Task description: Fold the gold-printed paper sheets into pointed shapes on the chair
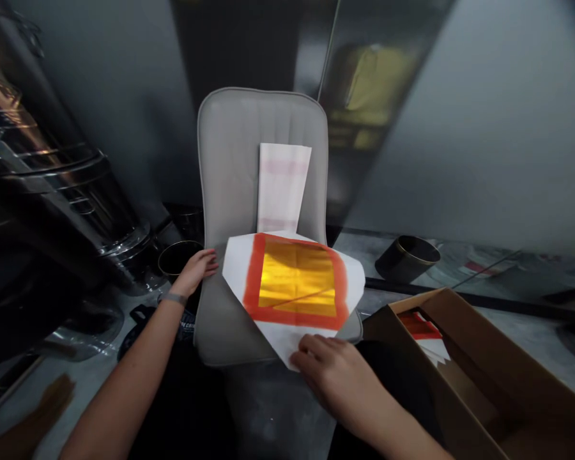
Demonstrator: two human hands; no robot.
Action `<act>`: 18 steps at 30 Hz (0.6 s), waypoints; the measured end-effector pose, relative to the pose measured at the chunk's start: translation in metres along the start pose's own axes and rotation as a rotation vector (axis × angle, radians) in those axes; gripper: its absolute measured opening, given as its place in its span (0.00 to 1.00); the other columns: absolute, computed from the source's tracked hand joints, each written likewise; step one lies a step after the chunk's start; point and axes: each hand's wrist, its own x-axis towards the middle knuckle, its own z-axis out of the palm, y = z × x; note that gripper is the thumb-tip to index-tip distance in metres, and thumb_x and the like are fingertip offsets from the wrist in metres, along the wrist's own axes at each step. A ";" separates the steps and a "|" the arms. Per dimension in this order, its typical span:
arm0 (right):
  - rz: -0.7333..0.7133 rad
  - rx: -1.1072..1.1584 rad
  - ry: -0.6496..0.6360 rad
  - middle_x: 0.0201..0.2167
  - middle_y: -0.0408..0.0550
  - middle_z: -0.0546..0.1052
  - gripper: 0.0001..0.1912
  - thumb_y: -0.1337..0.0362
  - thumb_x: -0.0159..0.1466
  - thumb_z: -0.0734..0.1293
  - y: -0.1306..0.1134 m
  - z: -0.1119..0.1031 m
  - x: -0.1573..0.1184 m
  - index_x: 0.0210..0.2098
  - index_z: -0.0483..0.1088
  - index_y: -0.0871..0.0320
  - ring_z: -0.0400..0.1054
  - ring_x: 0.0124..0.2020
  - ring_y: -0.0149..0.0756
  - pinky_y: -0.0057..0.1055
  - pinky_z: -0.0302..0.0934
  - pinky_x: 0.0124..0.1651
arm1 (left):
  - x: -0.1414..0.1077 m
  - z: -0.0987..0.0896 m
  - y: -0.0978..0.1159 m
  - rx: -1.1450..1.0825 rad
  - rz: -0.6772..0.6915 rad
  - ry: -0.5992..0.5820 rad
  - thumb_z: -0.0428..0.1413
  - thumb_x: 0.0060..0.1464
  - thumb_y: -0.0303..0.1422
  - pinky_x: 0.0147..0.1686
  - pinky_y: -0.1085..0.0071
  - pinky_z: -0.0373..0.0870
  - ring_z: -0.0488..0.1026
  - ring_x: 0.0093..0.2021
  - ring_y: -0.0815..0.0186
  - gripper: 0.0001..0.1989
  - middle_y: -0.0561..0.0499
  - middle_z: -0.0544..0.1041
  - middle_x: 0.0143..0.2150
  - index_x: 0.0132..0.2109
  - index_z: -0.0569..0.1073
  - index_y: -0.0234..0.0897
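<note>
**Two hands working at a gold-and-red paper sheet on a chair**

A white paper sheet (297, 281) is lying on the seat of a gray chair (261, 140), printed with a gold square inside a wide orange-red border. It is sitting at a slight angle, with its right side reaching past the seat edge.

The left hand (194, 271) is resting at the sheet's left corner, its fingers (208, 259) pressed together and extended, the tips just beside or touching the paper. It is not pinching anything. A gray band (173, 298) is circling that wrist.

The right hand (333, 377) is lying over the sheet's near corner, its fingers (311, 351) loosely together and slightly curled. They appear to be touching the paper, though the view is too poor to tell whether they are pinching it.

A pale pink-striped paper stack (282, 185) is leaning upright against the chair back, its lower end behind the sheet. To the right, a cardboard box (441, 345) is standing open, with red-edged paper (419, 326) showing inside. A black cup with a gold rim (407, 259) is lying on its side on the far right surface, and a similar cup (179, 259) is standing left of the chair. Dark stacked metal rings (62, 179) are looming at the far left.
</note>
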 end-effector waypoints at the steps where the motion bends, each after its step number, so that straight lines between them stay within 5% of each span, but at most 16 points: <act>1: -0.005 -0.006 0.002 0.30 0.46 0.76 0.07 0.74 0.63 0.69 -0.004 0.016 -0.002 0.34 0.75 0.55 0.71 0.29 0.37 0.32 0.60 0.30 | -0.010 -0.004 -0.003 0.060 0.019 0.029 0.60 0.56 0.43 0.47 0.62 0.75 0.78 0.49 0.56 0.21 0.43 0.79 0.51 0.53 0.74 0.38; 4: 0.016 0.015 0.031 0.31 0.45 0.77 0.07 0.74 0.62 0.71 -0.012 0.048 -0.011 0.34 0.75 0.54 0.71 0.33 0.39 0.33 0.63 0.36 | -0.044 0.002 -0.007 0.387 0.252 -0.016 0.53 0.62 0.44 0.60 0.58 0.68 0.69 0.63 0.54 0.22 0.43 0.73 0.63 0.59 0.73 0.39; 7: 0.038 0.107 0.025 0.37 0.47 0.80 0.09 0.75 0.61 0.71 -0.012 0.060 -0.021 0.36 0.75 0.55 0.73 0.38 0.42 0.37 0.66 0.43 | -0.073 0.025 -0.012 0.684 0.490 -0.243 0.49 0.67 0.43 0.71 0.57 0.52 0.57 0.73 0.55 0.24 0.46 0.61 0.73 0.65 0.71 0.42; 12: 0.159 0.433 0.011 0.43 0.48 0.81 0.12 0.75 0.65 0.65 -0.001 0.048 -0.028 0.42 0.75 0.54 0.75 0.43 0.41 0.38 0.69 0.48 | -0.093 0.037 -0.032 0.919 0.450 -0.511 0.51 0.67 0.49 0.73 0.54 0.46 0.51 0.75 0.52 0.29 0.47 0.60 0.74 0.70 0.65 0.45; 15: 0.221 0.611 0.021 0.40 0.48 0.81 0.10 0.70 0.69 0.63 0.012 0.028 -0.017 0.43 0.75 0.55 0.76 0.42 0.38 0.34 0.69 0.46 | -0.091 0.032 -0.033 0.923 0.391 -0.517 0.47 0.68 0.49 0.71 0.56 0.51 0.58 0.73 0.54 0.26 0.45 0.67 0.70 0.66 0.71 0.45; 18: 0.249 0.705 0.046 0.36 0.47 0.81 0.09 0.65 0.72 0.63 0.026 0.009 0.001 0.41 0.76 0.55 0.76 0.39 0.36 0.32 0.69 0.44 | -0.077 0.041 -0.019 0.842 0.456 -0.382 0.48 0.68 0.46 0.69 0.59 0.55 0.63 0.69 0.55 0.23 0.44 0.69 0.68 0.61 0.74 0.42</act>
